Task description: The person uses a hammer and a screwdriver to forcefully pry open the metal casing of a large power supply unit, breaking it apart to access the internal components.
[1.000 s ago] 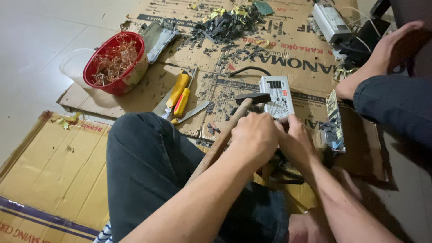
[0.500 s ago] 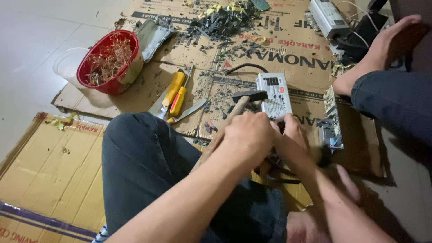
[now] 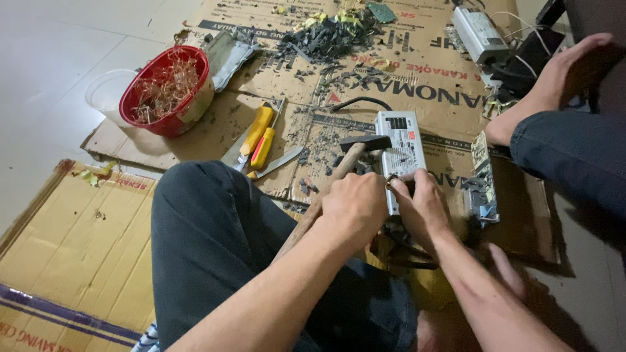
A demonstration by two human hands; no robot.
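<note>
Left hand [image 3: 355,205] was closed around the wooden handle of a black-headed hammer [image 3: 339,171], whose head rested against the grey rectangular metal power-supply box [image 3: 399,153] on the printed brown cardboard sheet [image 3: 430,98]. Right hand [image 3: 422,207] pressed down on the near end of that box, fingers curled; whether it pinched anything could not be told. Yellow-handled metal shears [image 3: 257,143] lay left of the hammer. Red plastic bowl of copper wire scraps [image 3: 166,91] sat farther left. Dark pile of broken component fragments [image 3: 329,36] lay at the cardboard's far edge.
</note>
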